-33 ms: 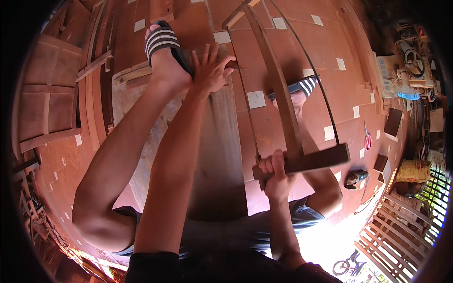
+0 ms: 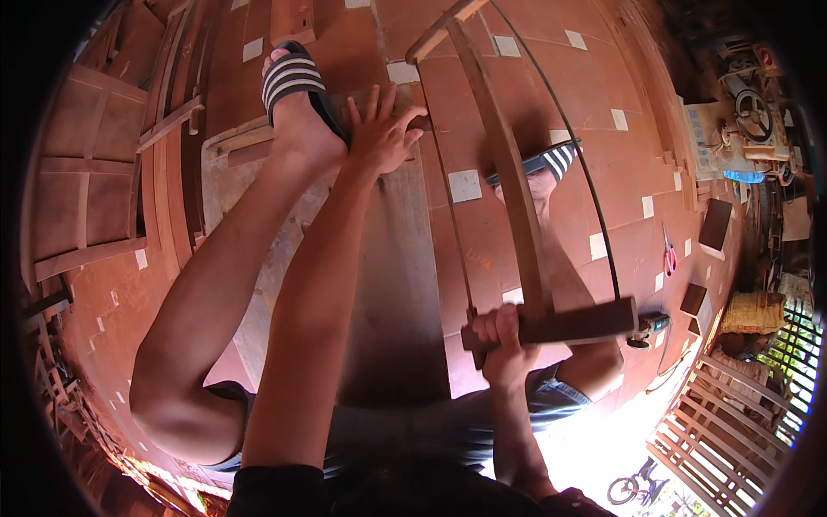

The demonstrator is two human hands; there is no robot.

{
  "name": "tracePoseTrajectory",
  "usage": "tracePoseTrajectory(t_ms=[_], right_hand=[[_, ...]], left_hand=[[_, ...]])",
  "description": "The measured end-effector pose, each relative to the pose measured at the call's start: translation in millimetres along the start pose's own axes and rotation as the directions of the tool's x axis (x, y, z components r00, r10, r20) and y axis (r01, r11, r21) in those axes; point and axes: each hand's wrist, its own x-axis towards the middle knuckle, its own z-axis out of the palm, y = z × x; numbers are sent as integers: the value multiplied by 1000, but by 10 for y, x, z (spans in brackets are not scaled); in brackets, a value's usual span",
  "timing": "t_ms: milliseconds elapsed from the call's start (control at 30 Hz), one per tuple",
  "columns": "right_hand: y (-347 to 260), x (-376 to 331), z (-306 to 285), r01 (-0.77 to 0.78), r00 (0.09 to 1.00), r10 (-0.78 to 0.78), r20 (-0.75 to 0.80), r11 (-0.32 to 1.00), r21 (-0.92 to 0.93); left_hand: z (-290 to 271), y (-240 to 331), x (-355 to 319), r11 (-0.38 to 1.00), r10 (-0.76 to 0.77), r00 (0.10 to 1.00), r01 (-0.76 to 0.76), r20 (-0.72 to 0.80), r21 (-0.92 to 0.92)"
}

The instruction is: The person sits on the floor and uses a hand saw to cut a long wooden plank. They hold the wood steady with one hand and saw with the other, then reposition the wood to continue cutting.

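My right hand is wrapped round the near end of a wooden frame saw, at the foot of its thin blade. The blade runs away from me, close by the right edge of a low wooden bench. Near the bench's far end my left hand lies with spread fingers, pressing on a brown wood strip. The strip lies across the bench, partly hidden under my left foot in a striped slide sandal. The blade passes beside my left fingertips; whether it touches the strip, I cannot tell.
My right foot stands on the tiled floor behind the saw frame. To the right lie red-handled scissors, a power tool and dark wood blocks. Wooden panels lean at the left; a slatted wooden rack stands lower right.
My right hand and the near end of the saw have shifted slightly toward me. My left hand and foot stay in nearly the same place.
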Motion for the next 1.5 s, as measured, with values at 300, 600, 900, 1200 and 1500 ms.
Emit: tracePoseTrajectory(t_ms=[300, 600, 900, 1200, 1500], right_hand=[[16, -172, -161, 41, 991, -58, 121, 990, 134], [502, 2055, 1015, 270, 957, -250, 149, 953, -135], [156, 1410, 757, 151, 978, -165, 125, 982, 117], [205, 996, 605, 139, 982, -143, 125, 990, 37], [159, 845, 498, 83, 991, -91, 97, 993, 80]], left_hand=[[41, -88, 87, 1000, 0, 999, 1, -38, 17], [4, -53, 94, 999, -5, 999, 3, -44, -42], [19, -65, 97, 1000, 7, 999, -8, -52, -17], [72, -114, 122, 999, 32, 998, -31, -56, 19], [60, -114, 108, 999, 41, 997, -42, -62, -11]])
